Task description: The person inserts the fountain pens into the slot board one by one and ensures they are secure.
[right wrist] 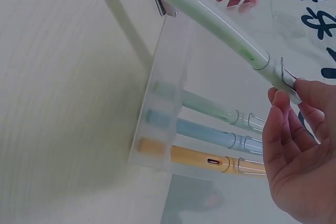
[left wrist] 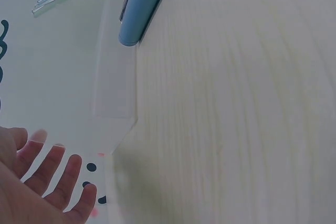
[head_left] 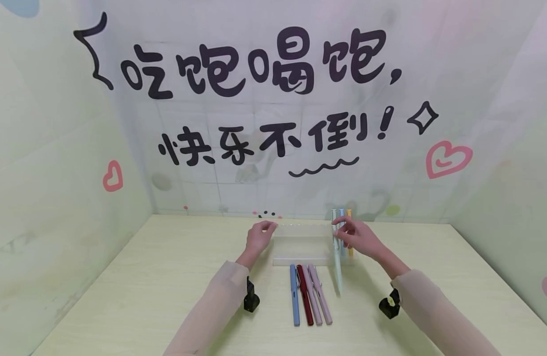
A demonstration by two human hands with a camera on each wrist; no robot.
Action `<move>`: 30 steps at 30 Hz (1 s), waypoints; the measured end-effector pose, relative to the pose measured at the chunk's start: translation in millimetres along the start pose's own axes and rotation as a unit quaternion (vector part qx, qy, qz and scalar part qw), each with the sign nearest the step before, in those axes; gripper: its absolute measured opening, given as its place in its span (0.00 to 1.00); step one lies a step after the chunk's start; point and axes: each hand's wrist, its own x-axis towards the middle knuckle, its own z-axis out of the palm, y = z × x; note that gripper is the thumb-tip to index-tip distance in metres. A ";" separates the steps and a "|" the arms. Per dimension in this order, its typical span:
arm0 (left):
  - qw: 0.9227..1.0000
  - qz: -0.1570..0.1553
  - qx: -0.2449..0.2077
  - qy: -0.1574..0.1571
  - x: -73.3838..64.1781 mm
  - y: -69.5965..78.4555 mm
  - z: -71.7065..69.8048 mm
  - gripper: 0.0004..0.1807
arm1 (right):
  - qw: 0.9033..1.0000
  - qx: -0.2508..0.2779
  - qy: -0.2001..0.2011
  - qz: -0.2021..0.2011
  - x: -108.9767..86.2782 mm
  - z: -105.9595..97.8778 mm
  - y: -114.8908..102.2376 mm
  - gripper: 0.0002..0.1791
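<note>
My right hand (head_left: pixel 357 238) pinches a mint-green pen (right wrist: pixel 220 27) by its clip end, between thumb and fingertips. The pen hangs with its other end down, in front of a translucent pen stand (head_left: pixel 300 260). At the stand's upper left corner my left hand (head_left: pixel 259 238) grips the edge, thumb on one side and fingers on the other. Within the stand's right end lie a green pen (right wrist: pixel 207 106), a blue pen (right wrist: pixel 202 131) and a yellow pen (right wrist: pixel 197 157), side by side with clips up.
In front of the stand, a blue pen (head_left: pixel 294 296), a dark red pen (head_left: pixel 306 296) and two pale pink pens (head_left: pixel 323 299) lie in a row on the pale wooden table (head_left: pixel 166 296). A printed cloth (head_left: pixel 273 193) hangs behind the table.
</note>
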 end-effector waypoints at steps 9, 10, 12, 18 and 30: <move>1.000 0.003 -0.005 -0.001 0.9 -1.4 0.3 0.15 | 1.000 0.001 0.024 -0.007 3.8 -7.5 -25.5 0.11; 1.000 0.003 -0.005 -0.001 0.9 -1.4 0.3 0.15 | 1.000 -0.001 0.026 -0.007 6.0 -8.1 -22.3 0.11; 1.000 0.002 -0.005 0.000 1.2 -1.5 0.3 0.15 | 1.000 -0.001 0.031 -0.006 10.7 -9.4 -14.5 0.12; 1.000 0.009 0.000 0.001 1.4 -2.7 0.6 0.15 | 0.998 -0.011 0.059 0.009 19.8 -12.4 -5.9 0.12; 1.000 0.008 0.002 0.003 1.3 -2.3 0.7 0.15 | 0.991 -0.057 0.123 -0.019 27.3 -10.7 -11.7 0.12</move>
